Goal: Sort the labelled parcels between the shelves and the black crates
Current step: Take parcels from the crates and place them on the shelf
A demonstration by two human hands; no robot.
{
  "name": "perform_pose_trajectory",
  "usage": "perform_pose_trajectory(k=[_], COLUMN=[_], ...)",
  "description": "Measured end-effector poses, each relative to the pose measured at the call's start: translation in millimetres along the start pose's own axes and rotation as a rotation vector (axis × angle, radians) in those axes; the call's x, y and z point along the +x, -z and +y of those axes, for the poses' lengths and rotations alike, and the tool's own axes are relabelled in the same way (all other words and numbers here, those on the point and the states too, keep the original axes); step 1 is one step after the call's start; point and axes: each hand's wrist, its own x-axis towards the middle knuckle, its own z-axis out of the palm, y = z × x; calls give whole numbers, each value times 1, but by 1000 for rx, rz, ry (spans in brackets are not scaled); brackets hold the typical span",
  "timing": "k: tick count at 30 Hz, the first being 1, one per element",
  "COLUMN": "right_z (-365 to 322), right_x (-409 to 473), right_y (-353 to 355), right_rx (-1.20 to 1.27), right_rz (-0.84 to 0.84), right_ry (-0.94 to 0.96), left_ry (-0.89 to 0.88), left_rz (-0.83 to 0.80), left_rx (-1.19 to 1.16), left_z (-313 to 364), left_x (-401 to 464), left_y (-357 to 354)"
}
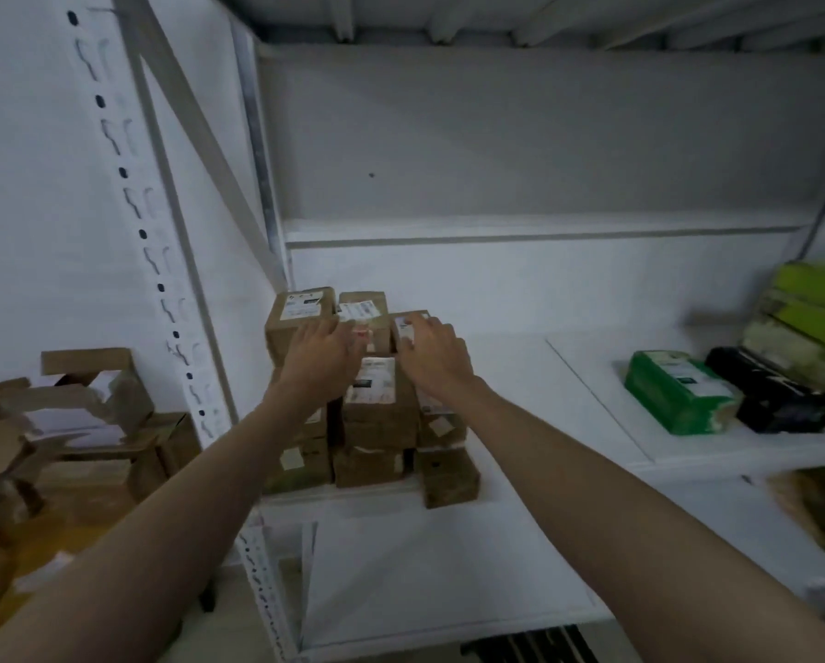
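Shelving (520, 375) in white metal fills the view, with a slotted upright (162, 279) on the left and a back wall behind. One wide white shelf runs across at chest level, and most of its surface to the right of centre is bare, giving free room on that side.

At the shelf's left end, close against the upright, stands a stack of brown cardboard parcels (377, 413), several layers high and about three across, each carrying a white label. The lowest right parcel (449, 480) juts towards the front edge of the shelf.

Far right on the same shelf lie a green packet (673, 390), a black packet (774, 399) touching it, and a pile of yellow-green packets (812, 318) behind. Left of the upright, off the shelf, sits a heap of opened cardboard boxes (66, 423). No black crate shows clearly.

Both arms reach forward to the top of the stack. The left hand (322, 349) rests on the top left parcel (300, 318), fingers fairly straight and spread. The right hand (432, 351) lies over the small top right parcel (408, 327), fingers curved down across its label; whether this grip has closed on it cannot be told.

That small parcel lies directly under the right hand, its long axis running away from the person. The right hand is the nearer one, and a lift up and rightward looks the clearest path.
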Motion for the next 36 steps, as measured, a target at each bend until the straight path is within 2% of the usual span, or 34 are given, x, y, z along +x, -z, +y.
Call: perform_pose_trajectory(k=[7, 13, 22, 28, 36], right_z=[99, 178, 315, 414, 483], right_x=[-36, -70, -125, -152, -147], right_y=[48, 93, 160, 199, 213], right_rx=[-121, -180, -190, -196, -163], right_rz=[-3, -8, 9, -6, -35], right_ry=[-165, -296, -406, -441, -432], left_ry=[-159, -211, -267, -275, -250], left_rz=[-155, -117, -198, -263, -305], left_rx=[94, -12, -68, -84, -45], left_z=[85, 180, 319, 415, 469], left_x=[25, 28, 21, 5, 19], left_y=[-50, -92, -161, -203, -233])
